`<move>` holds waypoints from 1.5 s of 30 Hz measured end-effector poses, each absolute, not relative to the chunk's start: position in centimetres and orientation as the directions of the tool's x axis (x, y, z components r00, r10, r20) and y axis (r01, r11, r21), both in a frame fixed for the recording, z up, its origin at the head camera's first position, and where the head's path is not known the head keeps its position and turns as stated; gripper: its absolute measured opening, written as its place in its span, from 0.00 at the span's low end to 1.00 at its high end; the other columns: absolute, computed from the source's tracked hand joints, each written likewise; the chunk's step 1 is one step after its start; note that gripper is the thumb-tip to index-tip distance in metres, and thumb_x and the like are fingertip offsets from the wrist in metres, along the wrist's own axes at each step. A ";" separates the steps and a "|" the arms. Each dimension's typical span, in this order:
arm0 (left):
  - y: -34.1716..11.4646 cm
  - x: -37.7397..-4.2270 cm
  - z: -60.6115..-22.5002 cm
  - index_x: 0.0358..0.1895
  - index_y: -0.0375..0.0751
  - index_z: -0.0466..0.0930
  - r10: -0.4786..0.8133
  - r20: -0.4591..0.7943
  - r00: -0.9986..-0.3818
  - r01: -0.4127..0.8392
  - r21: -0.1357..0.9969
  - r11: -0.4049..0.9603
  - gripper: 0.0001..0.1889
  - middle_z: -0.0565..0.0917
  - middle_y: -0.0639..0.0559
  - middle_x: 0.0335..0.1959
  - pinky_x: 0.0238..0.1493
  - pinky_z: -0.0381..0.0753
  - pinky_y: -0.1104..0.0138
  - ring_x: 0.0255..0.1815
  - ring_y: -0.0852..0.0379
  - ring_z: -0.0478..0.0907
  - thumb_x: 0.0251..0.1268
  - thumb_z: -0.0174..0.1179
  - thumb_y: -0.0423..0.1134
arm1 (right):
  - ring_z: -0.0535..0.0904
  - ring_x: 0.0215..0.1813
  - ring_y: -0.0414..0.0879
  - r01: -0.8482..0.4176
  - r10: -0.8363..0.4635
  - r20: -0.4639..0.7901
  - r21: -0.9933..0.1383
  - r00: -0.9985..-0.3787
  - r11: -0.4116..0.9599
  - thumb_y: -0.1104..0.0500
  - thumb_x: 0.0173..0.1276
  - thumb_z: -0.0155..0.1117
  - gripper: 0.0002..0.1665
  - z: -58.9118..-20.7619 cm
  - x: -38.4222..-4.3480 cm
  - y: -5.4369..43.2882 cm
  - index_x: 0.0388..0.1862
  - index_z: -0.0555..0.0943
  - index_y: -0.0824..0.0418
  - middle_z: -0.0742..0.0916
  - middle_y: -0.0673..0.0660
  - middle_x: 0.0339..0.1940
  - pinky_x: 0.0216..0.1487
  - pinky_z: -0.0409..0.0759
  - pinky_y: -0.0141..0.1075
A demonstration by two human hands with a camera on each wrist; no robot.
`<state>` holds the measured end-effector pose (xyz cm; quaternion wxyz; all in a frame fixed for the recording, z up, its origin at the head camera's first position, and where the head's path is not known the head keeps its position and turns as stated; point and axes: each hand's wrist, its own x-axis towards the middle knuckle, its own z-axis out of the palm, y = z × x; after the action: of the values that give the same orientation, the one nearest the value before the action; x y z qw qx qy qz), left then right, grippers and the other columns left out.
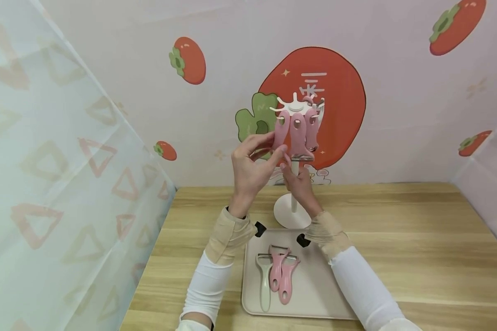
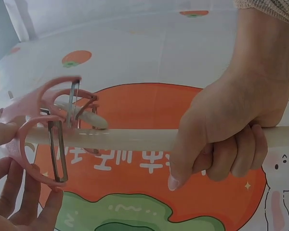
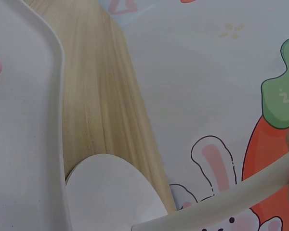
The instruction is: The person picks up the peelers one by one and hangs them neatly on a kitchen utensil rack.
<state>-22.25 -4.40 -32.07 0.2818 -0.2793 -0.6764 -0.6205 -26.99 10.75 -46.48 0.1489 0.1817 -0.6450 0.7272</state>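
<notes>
My left hand [image 1: 250, 165] pinches a pink peeler [image 1: 280, 133] by its body, at the left side of a white hook rack [image 1: 296, 108]. In the left wrist view, that peeler [image 2: 24, 147] has its metal blade facing the pole. Lower down, my right hand [image 1: 301, 186] wraps around the rack's white pole [image 2: 139, 139]. Other pink peelers [image 1: 299, 131] hang from the hooks with blades downward. A whitish handle [image 2: 94, 119] shows behind them in the left wrist view. Only a sliver of the right hand appears in the right wrist view.
The rack's round white base [image 1: 285, 214] stands on the wooden table [image 1: 397, 248], just behind a light tray [image 1: 323, 299]. On the tray lie two pink peelers [image 1: 287, 287] and a pale green peeler [image 1: 265, 285]. A printed backdrop [image 1: 397, 138] rises behind.
</notes>
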 end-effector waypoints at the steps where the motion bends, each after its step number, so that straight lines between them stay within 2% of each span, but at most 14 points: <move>1: -4.4 -22.3 -32.1 0.54 0.31 0.89 0.032 0.729 -0.683 0.730 0.680 0.070 0.18 0.89 0.38 0.47 0.49 0.91 0.51 0.46 0.48 0.91 0.62 0.77 0.32 | 0.57 0.12 0.39 -0.450 -0.018 0.456 -0.884 -0.890 -0.128 0.55 0.85 0.58 0.33 -46.4 -27.0 10.7 0.16 0.66 0.64 0.66 0.44 0.09 0.16 0.53 0.34; 13: -4.5 -22.5 -32.6 0.56 0.31 0.89 0.063 0.754 -0.654 0.756 0.649 0.087 0.19 0.89 0.38 0.49 0.53 0.90 0.57 0.48 0.48 0.89 0.62 0.77 0.31 | 0.58 0.13 0.37 -0.434 -0.012 0.438 -0.892 -0.899 -0.125 0.56 0.85 0.57 0.33 -46.6 -27.1 10.8 0.14 0.66 0.63 0.67 0.43 0.09 0.16 0.54 0.31; 16: -4.7 -22.2 -32.9 0.56 0.31 0.89 0.064 0.765 -0.640 0.768 0.634 0.092 0.20 0.89 0.38 0.48 0.53 0.90 0.56 0.48 0.47 0.89 0.62 0.78 0.31 | 0.59 0.13 0.37 -0.423 -0.008 0.427 -0.899 -0.904 -0.113 0.56 0.85 0.57 0.33 -46.6 -27.0 10.9 0.14 0.66 0.61 0.67 0.42 0.09 0.17 0.55 0.31; 21: -5.3 -21.2 -33.7 0.55 0.32 0.89 0.064 0.777 -0.627 0.778 0.620 0.102 0.18 0.89 0.39 0.46 0.53 0.89 0.49 0.48 0.44 0.89 0.62 0.77 0.31 | 0.58 0.13 0.37 -0.413 -0.002 0.417 -0.902 -0.909 -0.125 0.56 0.84 0.57 0.33 -46.8 -27.0 10.9 0.13 0.66 0.58 0.67 0.42 0.08 0.17 0.54 0.31; 24: -5.7 -20.5 -34.2 0.55 0.33 0.90 0.093 0.778 -0.622 0.782 0.611 0.124 0.17 0.90 0.39 0.46 0.53 0.89 0.51 0.48 0.44 0.88 0.62 0.77 0.31 | 0.58 0.12 0.36 -0.418 0.006 0.421 -0.899 -0.907 -0.132 0.57 0.84 0.56 0.33 -46.9 -27.0 10.9 0.12 0.66 0.57 0.66 0.42 0.07 0.16 0.54 0.31; 27: -6.1 -19.6 -34.7 0.53 0.33 0.90 0.143 0.802 -0.580 0.812 0.556 0.175 0.16 0.90 0.41 0.45 0.51 0.89 0.57 0.46 0.46 0.88 0.62 0.76 0.30 | 0.58 0.12 0.36 -0.421 0.009 0.423 -0.898 -0.906 -0.128 0.56 0.84 0.57 0.33 -46.9 -27.1 10.8 0.12 0.67 0.55 0.66 0.42 0.07 0.16 0.54 0.31; 30: -6.5 -18.6 -35.4 0.51 0.34 0.91 0.201 0.832 -0.518 0.851 0.477 0.219 0.14 0.91 0.42 0.44 0.46 0.88 0.57 0.45 0.49 0.89 0.62 0.75 0.30 | 0.58 0.12 0.36 -0.409 0.007 0.412 -0.904 -0.911 -0.123 0.54 0.84 0.58 0.34 -46.7 -27.2 10.8 0.11 0.67 0.54 0.66 0.42 0.08 0.16 0.54 0.31; 33: -7.1 -17.7 -36.4 0.51 0.35 0.90 0.239 0.838 -0.491 0.864 0.434 0.255 0.13 0.92 0.44 0.43 0.42 0.87 0.56 0.43 0.51 0.89 0.63 0.74 0.29 | 0.57 0.12 0.36 -0.399 0.008 0.401 -0.910 -0.916 -0.115 0.54 0.84 0.59 0.35 -46.8 -27.2 10.9 0.10 0.67 0.54 0.66 0.42 0.08 0.16 0.53 0.31; 35: -7.5 -17.3 -37.2 0.51 0.36 0.90 0.262 0.822 -0.505 0.856 0.438 0.277 0.13 0.92 0.45 0.42 0.41 0.87 0.57 0.43 0.51 0.89 0.64 0.73 0.30 | 0.57 0.12 0.36 -0.406 0.016 0.406 -0.907 -0.914 -0.109 0.54 0.84 0.59 0.35 -46.7 -27.2 10.9 0.10 0.67 0.54 0.66 0.42 0.08 0.16 0.53 0.31; 38: -8.2 -16.8 -38.3 0.52 0.36 0.89 0.307 0.768 -0.562 0.821 0.472 0.321 0.12 0.92 0.46 0.41 0.40 0.88 0.58 0.42 0.52 0.89 0.67 0.71 0.30 | 0.57 0.12 0.36 -0.419 0.021 0.420 -0.901 -0.907 -0.110 0.55 0.84 0.59 0.35 -46.6 -27.4 11.0 0.11 0.67 0.54 0.66 0.42 0.07 0.16 0.52 0.31; 45: -10.3 -14.9 -41.3 0.55 0.39 0.85 0.387 0.487 -0.783 0.622 0.617 0.483 0.13 0.91 0.52 0.41 0.35 0.87 0.66 0.38 0.59 0.89 0.72 0.69 0.37 | 0.57 0.12 0.35 -0.403 -0.002 0.406 -0.907 -0.914 -0.118 0.54 0.85 0.58 0.36 -46.7 -27.3 10.8 0.10 0.66 0.55 0.66 0.42 0.07 0.16 0.52 0.31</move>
<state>-14.93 -10.28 -41.29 0.1424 -0.2969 -0.8492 -0.4128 -27.31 10.76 -46.72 0.1371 0.1561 -0.6499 0.7311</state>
